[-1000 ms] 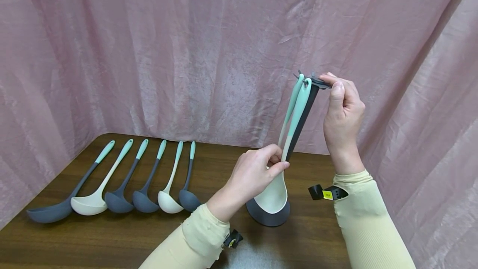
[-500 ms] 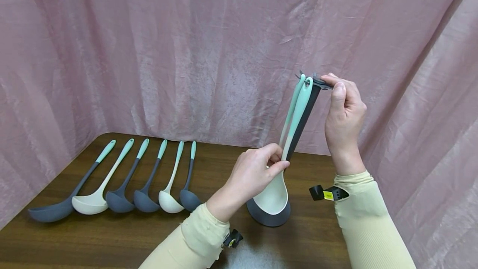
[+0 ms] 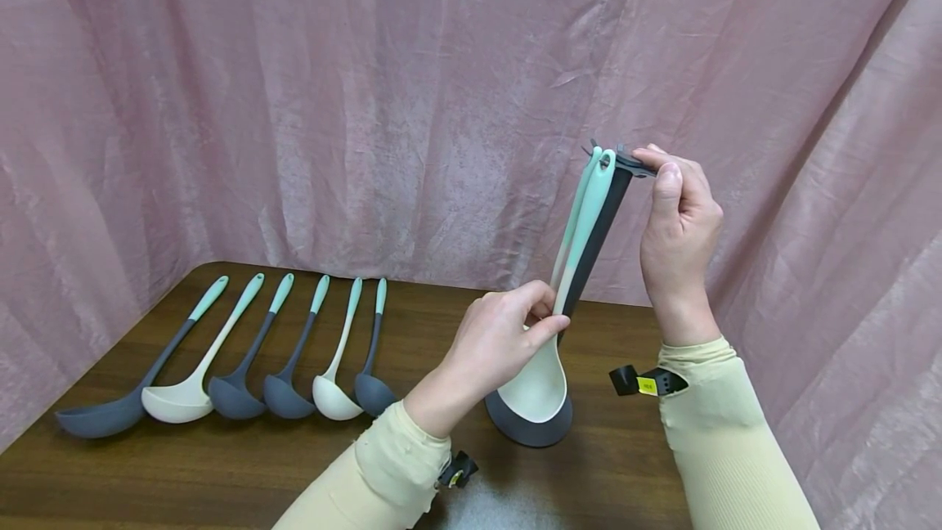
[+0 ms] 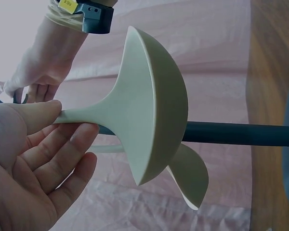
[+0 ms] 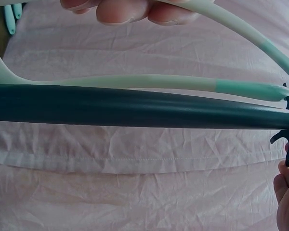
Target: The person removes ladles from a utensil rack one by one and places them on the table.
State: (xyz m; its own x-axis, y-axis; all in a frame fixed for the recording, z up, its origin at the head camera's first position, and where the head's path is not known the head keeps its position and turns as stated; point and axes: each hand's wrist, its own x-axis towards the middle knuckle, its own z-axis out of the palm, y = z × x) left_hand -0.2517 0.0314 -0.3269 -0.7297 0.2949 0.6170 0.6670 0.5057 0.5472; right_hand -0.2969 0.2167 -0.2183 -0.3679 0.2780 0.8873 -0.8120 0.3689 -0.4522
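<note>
My left hand (image 3: 496,342) pinches the neck of a cream ladle (image 3: 539,387) with a mint handle, thumb in front and fingers behind. The ladle's bowl hangs low, and its handle end is up at the hooks, one hook tip showing in the hole. A dark grey utensil stand (image 3: 602,223) rises behind it, appearing tilted in the head view. At the stand's top, my right hand (image 3: 680,227) grips a part of the hook ring (image 3: 634,163) between thumb and fingers. A second cream utensil (image 4: 192,175) with a mint handle hangs from the stand, behind the held ladle.
Several ladles lie in a row on the left of the brown wooden table (image 3: 441,317), handles toward the back: cream ones (image 3: 179,401) and dark grey ones (image 3: 235,399). The stand's round base (image 3: 530,434) rests on the table. Pink curtains (image 3: 441,105) enclose the back and sides.
The held ladle's handle end has risen slightly and come closer against the hook and the neighbouring handle. Both hands keep their holds nearly in place.
</note>
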